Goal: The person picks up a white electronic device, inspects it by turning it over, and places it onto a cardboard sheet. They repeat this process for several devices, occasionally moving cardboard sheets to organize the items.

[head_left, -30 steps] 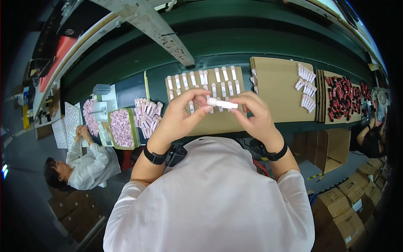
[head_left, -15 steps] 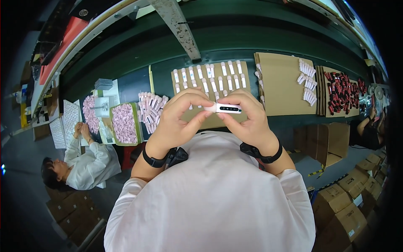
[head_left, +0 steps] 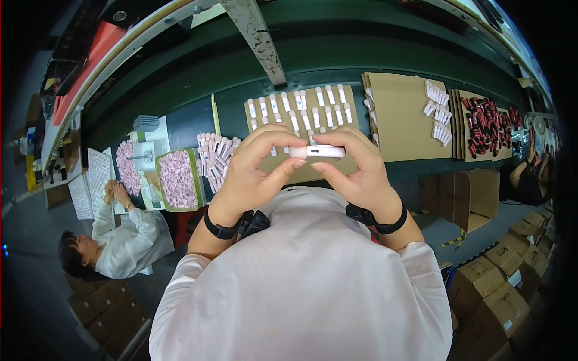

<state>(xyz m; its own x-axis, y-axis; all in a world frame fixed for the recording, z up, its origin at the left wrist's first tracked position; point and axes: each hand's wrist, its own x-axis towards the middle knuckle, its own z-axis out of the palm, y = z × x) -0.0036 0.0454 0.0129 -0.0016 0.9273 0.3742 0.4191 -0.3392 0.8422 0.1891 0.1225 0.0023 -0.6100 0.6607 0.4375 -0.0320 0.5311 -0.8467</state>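
Between my two hands is a small pale pink and white stick-shaped device [head_left: 325, 151] with a rounded cap, lying sideways. A dark slot, like a charging port, shows on its upturned side. At the capped end, the fingers of my left hand [head_left: 256, 162] grip it from behind. My right hand [head_left: 360, 161] holds the longer body with its fingers, the thumb lower down. Beneath is a cardboard sheet [head_left: 304, 173] carrying rows of similar devices [head_left: 329, 95]; my hands hide part of these rows.
Left of the sheet lie a heap of similar devices [head_left: 217, 153] and a green-rimmed tray [head_left: 161, 185] of pink pieces. To the right are another cardboard sheet [head_left: 397, 129] and red-and-black pieces [head_left: 486, 129]. A co-worker [head_left: 135, 243] sits at left; a carton [head_left: 442, 195] stands at right.
The device has been turned about its length: its dark panel with marks faced up before, and now the side with the slot does. My thumbs have come away somewhat from its lower edge.
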